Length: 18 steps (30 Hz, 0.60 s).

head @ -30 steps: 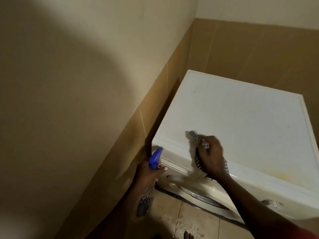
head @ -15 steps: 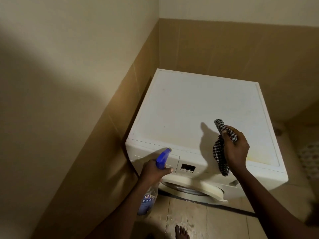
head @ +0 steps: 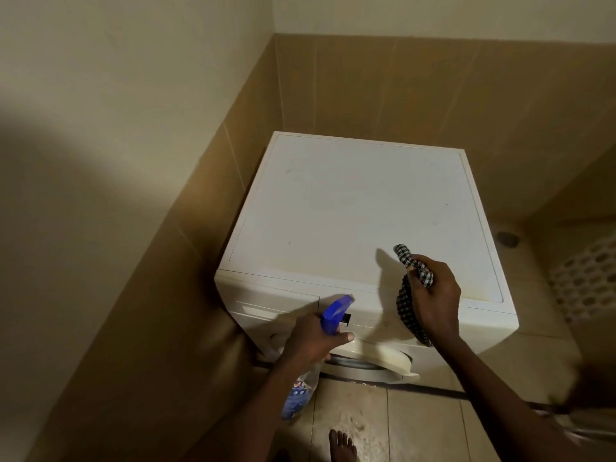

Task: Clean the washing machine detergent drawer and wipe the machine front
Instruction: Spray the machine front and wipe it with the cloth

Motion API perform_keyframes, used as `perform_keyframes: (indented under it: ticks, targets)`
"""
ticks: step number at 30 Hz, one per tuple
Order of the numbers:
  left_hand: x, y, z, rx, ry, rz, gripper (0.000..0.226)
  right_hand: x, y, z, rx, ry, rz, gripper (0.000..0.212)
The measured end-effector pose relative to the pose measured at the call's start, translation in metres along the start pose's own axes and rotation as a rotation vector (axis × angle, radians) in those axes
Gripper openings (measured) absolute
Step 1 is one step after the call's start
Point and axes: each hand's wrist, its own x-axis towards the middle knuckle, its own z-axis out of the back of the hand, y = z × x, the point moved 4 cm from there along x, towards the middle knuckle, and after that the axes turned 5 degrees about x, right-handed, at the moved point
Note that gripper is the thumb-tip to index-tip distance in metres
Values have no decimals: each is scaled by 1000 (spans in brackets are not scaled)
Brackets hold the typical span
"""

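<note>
Here we are above the washing machine (head: 350, 211), tucked into the tiled corner, its white top bare. The left hand (head: 311, 338) has its grip wrapped round the neck of the spray bottle (head: 328, 331), blue nozzle tilted up and aimed toward the control panel, forefinger stretched along the trigger side. The right hand (head: 433, 295) has its grip pinched on a bunched checked cloth (head: 408, 295), which dangles in front of the machine's top front edge, apart from the surface as far as I can tell.

The detergent drawer (head: 270, 306) sits at the left of the front panel, shut, and neither hand is on it. So the drawer job looks undone.

Risks now. The nozzle points close to the small dark display (head: 345, 320); a squeeze from here could put liquid straight onto the electronics. The floor (head: 360, 425) near the machine shows a wet, speckled patch, and a bare foot (head: 341, 446) stands right by it, so a slip is a real worry. With both hands full, pulling that drawer out will be awkward; something must be set down first. The door (head: 366, 360) below juts forward, easy to knock.
</note>
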Motion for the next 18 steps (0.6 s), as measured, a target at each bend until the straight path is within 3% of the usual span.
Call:
perform_keyframes:
  ticks: [6,9,14,18]
  targets:
    - [-3,6,9,-149,-42,-14,30,-36,-29,-23,-388,162,292,46]
    - [-8,21,28,-196,-141,6,42,-49,-14,-53,-332,189,389,43]
    - [-15,35,54,-242,-247,41,36,-56,19,-125,-330,414,484,45]
    - [-18,45,69,-245,-270,52,30,-55,21,-137,-354,512,531,50]
